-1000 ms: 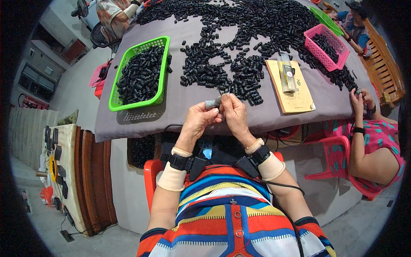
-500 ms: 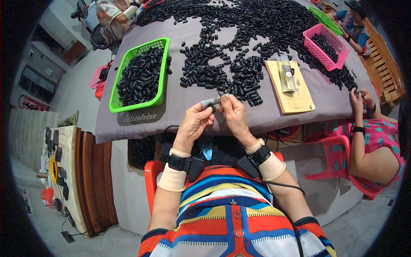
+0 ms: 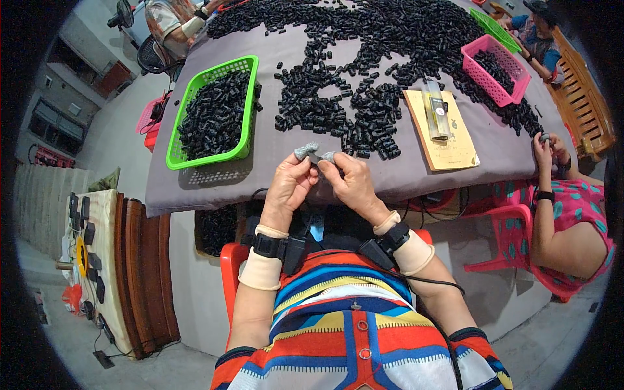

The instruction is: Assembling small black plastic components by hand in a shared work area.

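Between the left hand [image 3: 289, 185] and the right hand [image 3: 355, 184], at the near edge of the bench [image 3: 404, 178], a small dark piece [image 3: 316, 156] shows by the fingertips, too tiny and half hidden for its shape to be told. Both hands are partly curled, thumbs bent in toward the forefingers; grey wraps [image 3: 305, 150], or what look like them, cover a fingertip on each side, and which hand grips the piece cannot be told. For work this fine, a light pinch seems best: one hand steady, the other making the small moves, with the forearms level. The wraps probably spare the skin but dull the touch, so the eye should check the hold. Just beyond the hands lie many loose black parts [image 3: 372, 123]; working on this near side lessens the chance of losing a dropped one among them. Left of the hands stands a filled green basket [image 3: 249, 116], right of them lies a yellow pad [image 3: 448, 151]; both are apart from the fingers, so neither should hamper them.
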`<state>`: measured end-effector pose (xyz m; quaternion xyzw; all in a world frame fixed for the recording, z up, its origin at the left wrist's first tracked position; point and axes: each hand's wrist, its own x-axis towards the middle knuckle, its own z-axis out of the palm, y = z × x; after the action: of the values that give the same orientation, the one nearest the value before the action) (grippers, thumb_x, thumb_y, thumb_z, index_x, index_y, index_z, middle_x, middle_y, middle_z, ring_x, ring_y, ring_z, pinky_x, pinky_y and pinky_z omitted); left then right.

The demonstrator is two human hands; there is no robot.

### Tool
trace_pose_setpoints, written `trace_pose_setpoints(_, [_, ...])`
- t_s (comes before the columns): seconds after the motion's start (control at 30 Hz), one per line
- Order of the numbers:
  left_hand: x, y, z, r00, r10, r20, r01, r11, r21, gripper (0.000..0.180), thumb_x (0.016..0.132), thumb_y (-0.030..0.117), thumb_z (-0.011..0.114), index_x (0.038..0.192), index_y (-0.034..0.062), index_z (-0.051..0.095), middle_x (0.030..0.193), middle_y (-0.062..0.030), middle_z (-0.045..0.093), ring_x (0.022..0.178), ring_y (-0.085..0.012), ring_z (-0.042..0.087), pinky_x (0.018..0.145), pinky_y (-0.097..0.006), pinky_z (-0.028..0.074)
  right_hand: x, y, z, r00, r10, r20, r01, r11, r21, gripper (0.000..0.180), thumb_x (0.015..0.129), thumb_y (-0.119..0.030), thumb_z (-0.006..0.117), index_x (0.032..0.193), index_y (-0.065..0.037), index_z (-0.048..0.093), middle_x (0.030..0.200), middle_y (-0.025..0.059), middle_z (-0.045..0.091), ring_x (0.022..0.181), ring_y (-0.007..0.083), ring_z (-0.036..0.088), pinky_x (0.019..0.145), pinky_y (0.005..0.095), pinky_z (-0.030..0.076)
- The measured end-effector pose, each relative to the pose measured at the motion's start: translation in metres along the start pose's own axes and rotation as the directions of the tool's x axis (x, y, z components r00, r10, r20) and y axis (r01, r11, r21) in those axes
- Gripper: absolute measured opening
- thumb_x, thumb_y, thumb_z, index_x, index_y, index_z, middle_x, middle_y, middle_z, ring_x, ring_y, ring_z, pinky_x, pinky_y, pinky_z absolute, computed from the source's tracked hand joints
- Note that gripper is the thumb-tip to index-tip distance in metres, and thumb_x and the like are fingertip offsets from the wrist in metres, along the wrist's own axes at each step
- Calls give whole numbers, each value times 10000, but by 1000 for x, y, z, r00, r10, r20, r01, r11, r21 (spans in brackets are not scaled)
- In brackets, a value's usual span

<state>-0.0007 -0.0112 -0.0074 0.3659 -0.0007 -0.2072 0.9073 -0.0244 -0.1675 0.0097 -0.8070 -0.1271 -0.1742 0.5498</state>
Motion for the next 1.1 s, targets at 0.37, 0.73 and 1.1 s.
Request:
trace_pose_setpoints(0.37, [-1,2,3,999,2,-45,-1,999,39,236,868,36,510,1101,23,550,884,-53,601,676,-109,542,575,-237,443,-3,1,4,987,-160,-17,157,979,-133,239,805,-217,615,681,-40,512,644,112,543,564,306,552,475,385,405])
trace_pose_setpoints(0.73, [-2,2,3,998,-21,-52,22,1000,21,239,856,14,512,1089,21,562,868,-56,599,661,-112,534,578,-232,447,-4,0,5,988,-150,-23,144,977,-156,238,804,-228,615,685,-46,517,642,106,542,556,307,549,470,390,406])
trace_pose_setpoints(1.1, [-3,2,3,999,-12,-49,14,999,38,203,856,11,512,1048,22,577,846,-49,606,637,-100,532,563,-225,436,-3,1,6,987,-157,-9,153,971,-185,228,809,-232,608,697,-52,525,642,104,539,568,308,552,474,392,408])
